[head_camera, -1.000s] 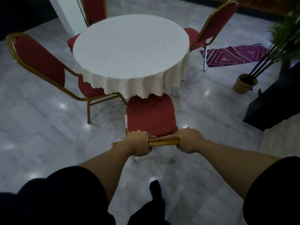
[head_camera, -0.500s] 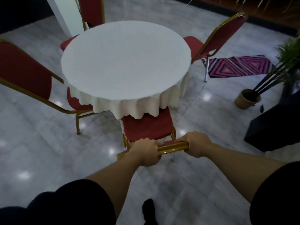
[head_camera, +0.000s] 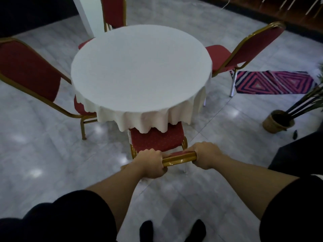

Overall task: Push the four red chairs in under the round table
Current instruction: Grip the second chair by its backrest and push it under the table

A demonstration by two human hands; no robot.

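Grey marble floor (head_camera: 43, 154) fills the room, glossy with pale light spots. At its middle stands the round counter (head_camera: 139, 70), draped in a white cloth (head_camera: 157, 121) whose scalloped hem hangs over the edge. Four red chairs with gold frames ring it. The left chair (head_camera: 29, 70) stands turned away from the counter, its seat partly under the cloth. The right chair (head_camera: 244, 49) has its seat edge near the counter rim and its back angled outward. The far chair (head_camera: 113, 11) shows its back above the counter's far side, just beside a white pillar (head_camera: 83, 14). The near chair (head_camera: 157, 140) has the front of its seat under the hem, the rear part in the open. A striped rug (head_camera: 274, 82) lies on the floor to the right, near a potted plant (head_camera: 277, 123). The left hand (head_camera: 152, 163) is wrapped tight around the near chair's gold top rail (head_camera: 180, 158), and the right hand (head_camera: 208, 154) is closed on the same rail further right, a bare stretch of rail between them. Two dark shoes (head_camera: 146, 229) show at the bottom edge.
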